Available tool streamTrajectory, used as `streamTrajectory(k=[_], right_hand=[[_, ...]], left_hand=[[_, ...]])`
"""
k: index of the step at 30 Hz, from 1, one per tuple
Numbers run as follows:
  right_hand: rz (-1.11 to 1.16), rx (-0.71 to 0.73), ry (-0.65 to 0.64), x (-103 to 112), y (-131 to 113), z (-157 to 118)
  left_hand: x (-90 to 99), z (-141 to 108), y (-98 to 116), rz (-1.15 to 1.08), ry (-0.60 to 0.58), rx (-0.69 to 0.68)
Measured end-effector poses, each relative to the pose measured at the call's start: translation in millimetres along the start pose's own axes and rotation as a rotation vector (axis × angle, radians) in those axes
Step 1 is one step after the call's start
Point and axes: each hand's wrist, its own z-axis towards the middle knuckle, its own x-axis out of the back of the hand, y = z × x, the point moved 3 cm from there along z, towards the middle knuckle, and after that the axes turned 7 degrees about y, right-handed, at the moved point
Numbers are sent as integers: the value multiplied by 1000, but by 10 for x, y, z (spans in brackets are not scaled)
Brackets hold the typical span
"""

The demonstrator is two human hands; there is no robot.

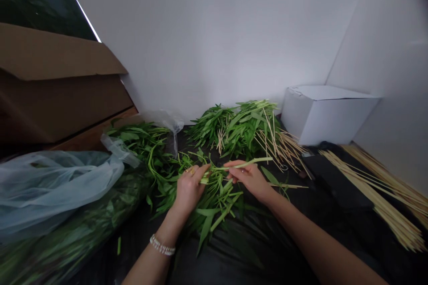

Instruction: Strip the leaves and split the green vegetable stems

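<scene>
My left hand (pixel 190 185), wearing a ring and a beaded bracelet, is closed on pale green stems of leafy greens, which look like water spinach. Close by on its right, my right hand (pixel 251 180) pinches a long green stem (pixel 262 160) that points to the right. Beneath and between both hands lies a loose pile of cut leafy greens (pixel 209 213), with thick stem ends facing right. A thin wooden skewer (pixel 294 186) sticks out on the table just beyond my right hand. My fingers partly hide what each hand grips.
Behind my hands are bundles of greens (pixel 247 120) with many skewers (pixel 284 149). More skewers (pixel 384 209) lie at right, near a white box (pixel 337 116). At left are a plastic bag (pixel 60 187) of greens and a cardboard box (pixel 60 102). A white wall (pixel 214 31) closes the back.
</scene>
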Motion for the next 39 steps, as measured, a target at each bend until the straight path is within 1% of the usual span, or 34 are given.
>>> streamTrajectory(k=[5,9,12,16,19,21,23,24,26,27,29,31,32,34,36,37,38,39], right_hand=[[-42,5,-13,-9,4,-12],[1,7,9,17,-17,-6],[42,-10,6,12,-14,-9],[89,-15,-15,-41,-4,-31],[154,-26,-4,-23,-5,-20],[220,-48,37,48,-10,15],[307,-43,127,154,-30,60],[352,-50,163,203,-41,81],[438,-70,208,273,-67,110],[457,-78,217,294,-82,119],[446,-85,217,317,-112,126],[357,-82,213,338,-124,128],[274,-83,213,354,-119,127],[4,-82,195,388,-89,122],[-392,-29,139,410,-55,110],[-622,41,99,407,-46,101],[-846,123,105,407,-45,89],[-1034,197,143,405,-50,77]], left_hand=[[-22,-13,3,36,-52,-22],[-21,-3,-4,33,-49,8],[3,25,11,-39,-19,97],[44,87,27,-228,40,319],[79,106,-87,-336,120,509],[126,87,-261,-356,233,648],[202,57,-454,-275,375,728],[246,49,-531,-196,431,724],[328,46,-623,-38,503,681],[360,50,-638,11,515,657],[407,62,-627,15,518,644],[429,71,-590,-36,501,667],[430,73,-569,-51,485,677],[396,77,-526,-47,401,656],[299,79,-481,-32,231,577],[234,74,-457,-19,127,524],[166,63,-432,1,22,472],[100,47,-410,32,-74,428]])
